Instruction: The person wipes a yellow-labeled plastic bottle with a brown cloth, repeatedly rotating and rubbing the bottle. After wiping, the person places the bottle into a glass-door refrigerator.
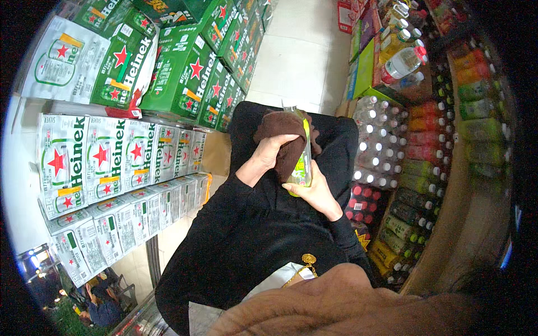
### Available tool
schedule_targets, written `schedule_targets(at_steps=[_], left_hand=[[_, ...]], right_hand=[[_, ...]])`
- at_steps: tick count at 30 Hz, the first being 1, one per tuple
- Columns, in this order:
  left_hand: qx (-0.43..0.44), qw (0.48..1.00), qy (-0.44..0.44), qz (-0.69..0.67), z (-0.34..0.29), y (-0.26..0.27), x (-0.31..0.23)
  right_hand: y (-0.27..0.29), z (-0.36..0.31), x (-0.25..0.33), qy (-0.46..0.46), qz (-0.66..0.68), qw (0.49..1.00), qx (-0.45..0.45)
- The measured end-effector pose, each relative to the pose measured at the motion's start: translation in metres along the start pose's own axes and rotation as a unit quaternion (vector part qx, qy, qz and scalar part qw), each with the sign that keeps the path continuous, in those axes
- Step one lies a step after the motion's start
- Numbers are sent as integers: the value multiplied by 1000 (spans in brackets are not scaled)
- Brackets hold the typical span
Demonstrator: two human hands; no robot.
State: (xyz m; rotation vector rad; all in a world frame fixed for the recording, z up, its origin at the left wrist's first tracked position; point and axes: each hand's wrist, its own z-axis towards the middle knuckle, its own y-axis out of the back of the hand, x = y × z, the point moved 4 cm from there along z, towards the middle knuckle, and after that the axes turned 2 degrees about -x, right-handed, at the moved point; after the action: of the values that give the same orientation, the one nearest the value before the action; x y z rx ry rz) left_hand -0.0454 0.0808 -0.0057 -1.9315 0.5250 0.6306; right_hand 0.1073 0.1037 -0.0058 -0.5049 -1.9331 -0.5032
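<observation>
A green-labelled bottle (304, 161) is mid-view, long axis roughly 12 to 6 o'clock, neck end unclear. Left hand (273, 152) fingers hold a brown cloth (277, 124) along its 9 o'clock side; right hand (317, 191) fingers grip its 6 o'clock end.

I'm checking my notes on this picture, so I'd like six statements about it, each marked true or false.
1. The left hand grips a brown cloth. True.
2. The right hand is empty. False: it holds a bottle.
3. The cloth is against the bottle. True.
4. The green cartons are stacked on the picture's right. False: they are on the left.
5. White-capped bottles stand on the picture's right. True.
6. The sleeves are white. False: they are black.
</observation>
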Motion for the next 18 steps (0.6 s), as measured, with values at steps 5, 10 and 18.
schedule_targets(at_steps=[5,10,18], left_hand=[[164,977,-9,-137,14,-12,-1],[101,983,7,-150,21,23,18],[43,989,63,-124,20,23,2]], right_hand=[[-3,2,-1,33,110,993,36],[-15,-4,2,3,241,961,132],[-23,-7,-21,-56,354,902,239]])
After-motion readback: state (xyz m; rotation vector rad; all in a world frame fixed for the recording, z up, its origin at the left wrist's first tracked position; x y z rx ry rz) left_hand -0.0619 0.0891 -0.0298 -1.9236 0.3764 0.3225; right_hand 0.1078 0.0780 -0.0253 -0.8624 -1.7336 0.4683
